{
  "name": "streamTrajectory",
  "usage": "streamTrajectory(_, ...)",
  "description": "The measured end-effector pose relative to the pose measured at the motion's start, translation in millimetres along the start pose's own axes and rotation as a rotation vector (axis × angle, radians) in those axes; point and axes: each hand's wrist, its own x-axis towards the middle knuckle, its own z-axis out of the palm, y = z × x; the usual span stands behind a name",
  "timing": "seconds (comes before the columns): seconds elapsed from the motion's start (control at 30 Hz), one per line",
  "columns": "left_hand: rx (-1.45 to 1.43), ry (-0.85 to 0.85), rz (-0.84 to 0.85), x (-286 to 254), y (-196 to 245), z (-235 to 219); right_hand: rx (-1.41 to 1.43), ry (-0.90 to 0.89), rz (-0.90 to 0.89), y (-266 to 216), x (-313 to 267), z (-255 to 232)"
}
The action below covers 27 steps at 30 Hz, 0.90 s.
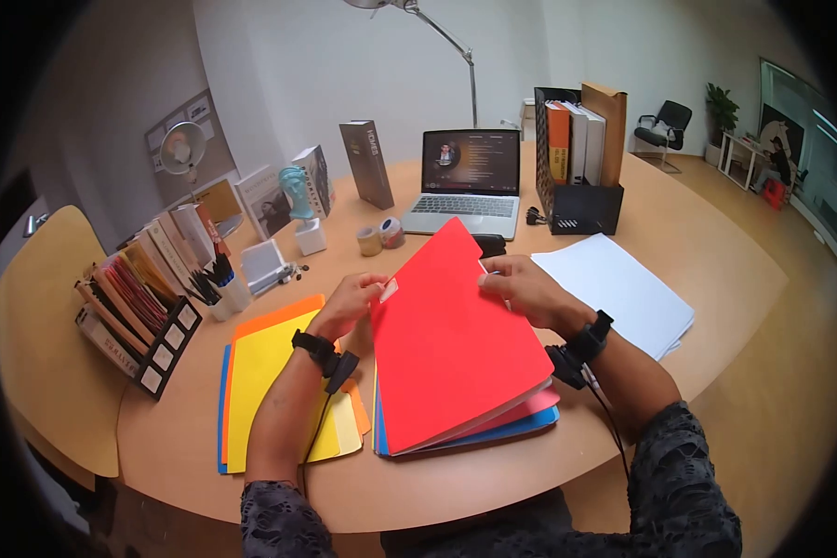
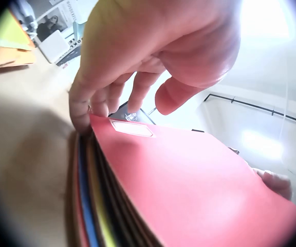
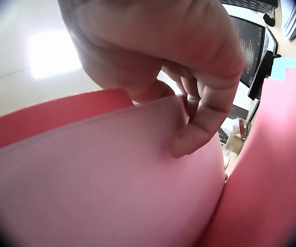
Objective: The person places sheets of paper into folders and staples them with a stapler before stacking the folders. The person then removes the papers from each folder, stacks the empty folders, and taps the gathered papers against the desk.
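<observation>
In the head view a red file folder [image 1: 456, 344] with a small white label [image 1: 389, 291] lies at a tilt on a stack of coloured folders [image 1: 521, 423]. My right hand [image 1: 528, 290] pinches its upper right edge. The right wrist view shows my fingers on a pale sheet [image 3: 102, 170] inside the raised red cover [image 3: 60, 117], the thumb on the far side. My left hand [image 1: 352, 302] is at the folder's left edge by the label. In the left wrist view its fingertips touch that edge, while the thumb [image 2: 173, 98] stands apart above it.
Yellow and orange folders [image 1: 279, 391] lie on the left, white paper [image 1: 614, 288] on the right. Behind are a laptop [image 1: 465, 186], tape rolls [image 1: 370, 242], a blue bust [image 1: 298, 193] and a book holder [image 1: 586, 209]. A file rack [image 1: 167, 349] and pen cup [image 1: 232, 293] stand at left.
</observation>
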Motion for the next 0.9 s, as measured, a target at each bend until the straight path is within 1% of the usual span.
streamTrajectory(0.03,-0.005,-0.058,0.008,0.3,-2.0,-0.9,0.004,-0.011,-0.002,1.6,0.8,1.9)
streamTrajectory(0.1,-0.054,0.009,0.012,1.6,-7.2,5.4,-0.001,0.031,-0.038,2.1,0.7,8.1)
streamTrajectory(0.13,-0.092,0.045,0.087,4.6,-12.3,6.3,0.006,0.008,-0.038,-0.4,-0.7,10.5)
streamTrajectory(0.17,-0.128,0.089,0.162,5.5,-15.6,6.9,-0.032,0.036,-0.036,-6.1,-3.6,12.2)
streamTrajectory(0.23,-0.088,0.053,0.203,-1.2,-6.8,12.5,-0.052,0.033,-0.031,-19.2,-9.0,20.7)
streamTrajectory(0.27,-0.098,0.024,0.189,-2.3,-6.3,13.3,-0.111,0.035,-0.051,-17.1,-8.5,22.1)
streamTrajectory(0.3,-0.108,0.0,0.175,-2.9,-7.2,12.3,-0.068,0.057,-0.004,-17.1,-9.8,28.1)
streamTrajectory(0.33,-0.113,0.011,0.193,-1.7,-10.4,11.0,-0.086,-0.022,-0.029,-13.0,-7.5,25.5)
streamTrajectory(0.37,-0.121,0.013,0.212,0.6,-14.9,9.7,-0.075,-0.055,-0.034,-2.4,-2.1,21.3)
streamTrajectory(0.4,-0.148,0.049,0.2,0.2,-14.7,9.5,-0.055,-0.008,-0.025,-10.7,-7.0,31.4)
streamTrajectory(0.43,-0.179,0.071,0.19,-0.1,-14.7,10.2,-0.142,-0.02,-0.032,-6.3,-3.4,27.7)
streamTrajectory(0.5,-0.223,0.147,0.172,3.5,-21.0,10.1,0.016,-0.049,-0.05,16.3,7.7,19.0)
streamTrajectory(0.53,-0.262,0.191,0.168,6.0,-23.5,11.2,0.016,-0.05,-0.043,19.5,9.2,21.2)
streamTrajectory(0.57,-0.268,0.181,0.165,8.3,-29.1,8.9,0.144,-0.02,0.007,17.2,8.6,25.8)
streamTrajectory(0.6,-0.349,0.218,0.179,11.1,-36.8,5.6,0.27,0.024,0.056,14.3,6.0,27.4)
streamTrajectory(0.63,-0.435,0.239,0.193,16.8,-44.1,6.9,0.304,0.006,0.067,14.8,4.9,26.5)
streamTrajectory(0.67,-0.591,0.216,0.184,19.5,-46.9,8.0,0.334,0.005,0.078,18.6,6.9,22.1)
streamTrajectory(0.7,-0.749,0.181,0.167,19.7,-48.3,6.1,0.352,-0.043,0.145,28.8,13.6,12.5)
streamTrajectory(0.73,-0.657,0.181,0.186,15.6,-50.0,2.2,0.191,0.053,0.16,43.6,19.8,-0.3)
streamTrajectory(0.77,-0.68,0.226,0.168,16.9,-49.3,1.9,0.141,0.129,0.249,53.9,24.2,-8.9)
streamTrajectory(0.8,-0.706,0.096,0.303,31.9,-76.3,-22.7,0.309,0.085,0.288,34.8,13.3,2.4)
streamTrajectory(0.83,-0.73,-0.019,0.435,50.4,-102.5,-39.4,0.249,0.031,0.329,43.3,15.0,-8.6)
streamTrajectory(0.87,-0.851,0.081,0.276,50.5,-96.0,-35.0,0.146,-0.001,0.329,34.4,7.2,-9.7)
streamTrajectory(0.9,-0.957,0.194,0.111,38.7,-81.3,-30.4,0.045,-0.047,0.328,25.7,0.9,-7.4)
